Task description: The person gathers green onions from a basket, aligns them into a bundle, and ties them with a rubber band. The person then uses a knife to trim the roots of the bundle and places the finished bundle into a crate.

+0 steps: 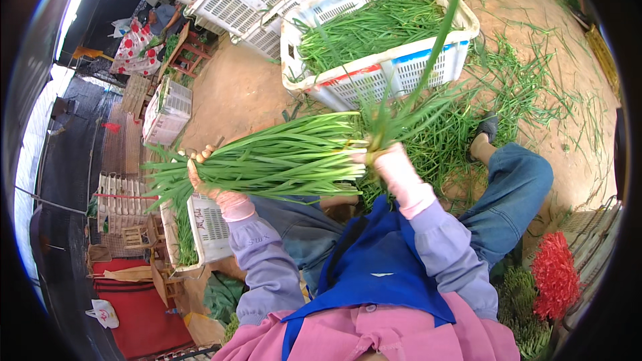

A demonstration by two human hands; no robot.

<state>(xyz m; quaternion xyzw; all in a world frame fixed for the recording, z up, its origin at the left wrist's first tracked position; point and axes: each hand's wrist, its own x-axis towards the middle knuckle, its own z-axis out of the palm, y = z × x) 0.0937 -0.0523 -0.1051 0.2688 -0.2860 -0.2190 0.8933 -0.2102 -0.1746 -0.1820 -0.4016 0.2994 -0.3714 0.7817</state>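
A large bundle of long green stalks with pale cut ends, likely garlic chives [281,155], lies level before me. My left hand [213,188], in a pale glove with its fingertips showing, is shut around the leafy part at the left. At the pale ends, my right hand [383,158] grips a smaller bunch of loose green leaves [396,120], which points up and away from me. One long blade rises from it, blurred. The right fingers are partly hidden by leaves, and the underside of the large bundle is out of sight.
A white plastic crate [351,77] of greens stands ahead, beside stacked crates [235,5]. Loose leaves [521,85] litter the ground at right. Another crate [210,225] stands at left, a red tinsel-like bunch [554,276] at right. A person [165,17] sits far left.
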